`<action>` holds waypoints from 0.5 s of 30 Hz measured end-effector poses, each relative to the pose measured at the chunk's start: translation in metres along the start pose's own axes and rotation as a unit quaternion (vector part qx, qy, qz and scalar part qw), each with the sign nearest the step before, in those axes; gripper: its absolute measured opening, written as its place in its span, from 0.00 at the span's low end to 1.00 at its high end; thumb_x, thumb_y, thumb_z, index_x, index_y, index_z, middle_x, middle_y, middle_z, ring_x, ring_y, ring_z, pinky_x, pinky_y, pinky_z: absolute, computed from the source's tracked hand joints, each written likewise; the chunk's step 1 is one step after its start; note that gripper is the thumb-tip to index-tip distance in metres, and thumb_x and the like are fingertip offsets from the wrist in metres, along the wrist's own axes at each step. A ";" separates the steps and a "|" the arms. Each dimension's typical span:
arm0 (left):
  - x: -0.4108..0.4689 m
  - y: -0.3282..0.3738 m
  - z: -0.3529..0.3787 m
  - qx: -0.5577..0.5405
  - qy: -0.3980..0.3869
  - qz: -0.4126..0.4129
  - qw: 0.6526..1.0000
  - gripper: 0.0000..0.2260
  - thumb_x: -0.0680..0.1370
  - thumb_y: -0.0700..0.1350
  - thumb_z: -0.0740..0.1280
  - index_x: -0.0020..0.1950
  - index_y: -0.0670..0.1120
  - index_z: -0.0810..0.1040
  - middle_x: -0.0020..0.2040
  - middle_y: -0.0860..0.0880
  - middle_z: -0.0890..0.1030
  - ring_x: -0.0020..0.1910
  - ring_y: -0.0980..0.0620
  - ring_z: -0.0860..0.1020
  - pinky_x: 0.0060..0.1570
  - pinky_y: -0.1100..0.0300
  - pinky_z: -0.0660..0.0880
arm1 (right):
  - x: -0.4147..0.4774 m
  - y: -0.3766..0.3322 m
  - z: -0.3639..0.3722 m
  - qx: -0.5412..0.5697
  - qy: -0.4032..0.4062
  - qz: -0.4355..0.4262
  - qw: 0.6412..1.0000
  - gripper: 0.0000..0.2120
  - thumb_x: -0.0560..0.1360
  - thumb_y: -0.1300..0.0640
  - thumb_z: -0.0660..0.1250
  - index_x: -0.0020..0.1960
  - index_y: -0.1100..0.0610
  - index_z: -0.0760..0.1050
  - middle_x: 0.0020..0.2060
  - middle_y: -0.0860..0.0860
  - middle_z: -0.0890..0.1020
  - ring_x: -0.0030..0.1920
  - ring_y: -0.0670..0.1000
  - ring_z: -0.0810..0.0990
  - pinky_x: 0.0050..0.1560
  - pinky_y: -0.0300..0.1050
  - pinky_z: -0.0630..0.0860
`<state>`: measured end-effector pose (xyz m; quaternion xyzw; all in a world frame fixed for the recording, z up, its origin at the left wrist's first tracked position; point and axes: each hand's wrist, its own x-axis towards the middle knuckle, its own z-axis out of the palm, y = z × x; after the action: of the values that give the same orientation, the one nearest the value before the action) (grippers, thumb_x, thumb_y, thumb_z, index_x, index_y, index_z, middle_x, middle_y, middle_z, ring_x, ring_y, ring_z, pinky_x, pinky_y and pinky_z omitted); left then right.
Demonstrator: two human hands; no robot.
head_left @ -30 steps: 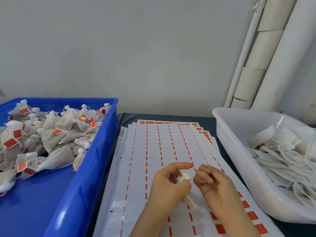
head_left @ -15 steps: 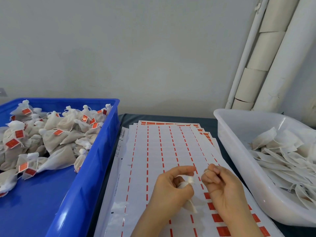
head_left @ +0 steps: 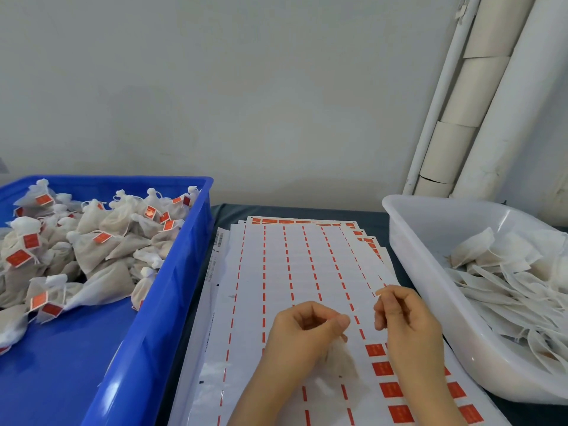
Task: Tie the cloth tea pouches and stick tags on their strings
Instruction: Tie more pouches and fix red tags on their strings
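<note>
The pouch (head_left: pixel 339 362) hangs just under the left hand (head_left: pixel 302 332), its neck pinched between curled thumb and fingers, low over the sticker sheets (head_left: pixel 292 259). It is small, pale and limp, blurred at the edges. The right hand (head_left: pixel 407 325) is near but apart, with its fingertips pressed together; I cannot tell whether they hold a string.

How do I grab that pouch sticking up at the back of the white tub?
Probably pinch the pouch by its pointed top corner, coming from above. It leans up over the flat pile in the white tub, so that corner stands free while its bottom edge is tucked among the others.
</note>
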<state>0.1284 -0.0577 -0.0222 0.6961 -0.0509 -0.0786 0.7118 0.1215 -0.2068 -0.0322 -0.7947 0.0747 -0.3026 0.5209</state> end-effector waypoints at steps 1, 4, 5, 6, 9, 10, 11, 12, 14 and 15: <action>0.000 0.000 0.001 -0.010 -0.006 -0.008 1.000 0.09 0.74 0.49 0.70 0.33 0.52 0.82 0.37 0.52 0.85 0.38 0.55 0.83 0.42 0.64 0.77 | 0.000 0.000 0.000 0.001 -0.002 -0.002 1.000 0.10 0.70 0.45 0.57 0.40 0.49 0.73 0.31 0.42 0.78 0.32 0.41 0.77 0.34 0.33 0.69; 0.001 0.001 0.002 -0.026 -0.013 -0.038 0.999 0.10 0.77 0.53 0.64 0.42 0.49 0.81 0.37 0.50 0.85 0.39 0.51 0.84 0.43 0.62 0.80 | -0.001 -0.001 0.001 0.003 0.000 -0.009 1.000 0.08 0.70 0.45 0.59 0.40 0.47 0.74 0.30 0.42 0.79 0.32 0.42 0.77 0.35 0.33 0.70; 0.002 0.000 0.002 -0.019 -0.019 -0.044 0.999 0.10 0.78 0.53 0.63 0.44 0.50 0.81 0.37 0.50 0.85 0.39 0.51 0.85 0.44 0.62 0.80 | -0.001 -0.001 0.001 0.004 0.000 -0.012 1.000 0.08 0.70 0.45 0.59 0.41 0.47 0.74 0.30 0.41 0.79 0.32 0.42 0.77 0.35 0.33 0.70; 0.002 -0.001 0.002 -0.014 -0.028 -0.048 0.998 0.10 0.79 0.52 0.63 0.46 0.50 0.81 0.37 0.50 0.85 0.39 0.51 0.85 0.43 0.63 0.80 | -0.002 -0.001 0.001 0.005 0.000 -0.016 1.000 0.07 0.70 0.45 0.60 0.41 0.46 0.74 0.31 0.41 0.79 0.33 0.42 0.77 0.35 0.33 0.70; 0.000 0.000 0.001 -0.019 -0.054 -0.059 0.997 0.07 0.78 0.50 0.65 0.47 0.49 0.81 0.35 0.49 0.85 0.38 0.48 0.85 0.41 0.62 0.79 | -0.004 -0.001 0.002 0.005 -0.004 -0.025 1.000 0.06 0.69 0.46 0.60 0.42 0.45 0.74 0.29 0.43 0.78 0.35 0.40 0.77 0.37 0.32 0.69; -0.001 0.001 0.001 -0.021 -0.061 -0.062 0.996 0.07 0.78 0.49 0.66 0.47 0.49 0.82 0.34 0.49 0.84 0.37 0.48 0.85 0.39 0.63 0.79 | -0.005 -0.002 0.002 0.005 -0.004 -0.028 1.000 0.06 0.69 0.46 0.61 0.42 0.45 0.74 0.29 0.43 0.78 0.35 0.40 0.77 0.37 0.31 0.69; -0.002 0.002 0.001 -0.022 -0.068 -0.062 0.996 0.06 0.77 0.49 0.67 0.46 0.49 0.82 0.33 0.50 0.84 0.35 0.50 0.84 0.35 0.66 0.77 | -0.005 -0.002 0.002 0.004 -0.005 -0.030 1.000 0.06 0.69 0.46 0.61 0.42 0.44 0.74 0.30 0.43 0.78 0.36 0.39 0.77 0.37 0.30 0.69; -0.003 0.003 0.001 -0.020 -0.072 -0.062 0.995 0.06 0.77 0.49 0.67 0.45 0.50 0.83 0.31 0.52 0.83 0.31 0.53 0.83 0.31 0.68 0.75 | -0.005 -0.002 0.003 0.004 -0.007 -0.033 0.999 0.05 0.69 0.46 0.61 0.42 0.44 0.74 0.31 0.43 0.78 0.36 0.38 0.77 0.36 0.29 0.69; -0.004 0.003 0.001 -0.006 -0.075 -0.064 0.995 0.05 0.76 0.49 0.68 0.44 0.51 0.83 0.28 0.53 0.81 0.27 0.55 0.81 0.27 0.70 0.72 | -0.005 -0.003 0.003 0.003 -0.019 -0.039 0.999 0.06 0.68 0.46 0.61 0.43 0.44 0.74 0.34 0.42 0.79 0.38 0.37 0.77 0.33 0.27 0.71; -0.004 0.003 0.002 0.003 -0.078 -0.065 0.995 0.05 0.76 0.49 0.69 0.44 0.52 0.83 0.29 0.52 0.81 0.29 0.52 0.82 0.28 0.67 0.74 | -0.006 -0.004 0.004 0.002 -0.024 -0.044 0.999 0.06 0.68 0.47 0.62 0.43 0.44 0.74 0.35 0.42 0.79 0.38 0.37 0.77 0.34 0.26 0.72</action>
<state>0.1248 -0.0585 -0.0192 0.6919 -0.0613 -0.1783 0.6969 0.1183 -0.1999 -0.0322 -0.8034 0.0266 -0.3057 0.5102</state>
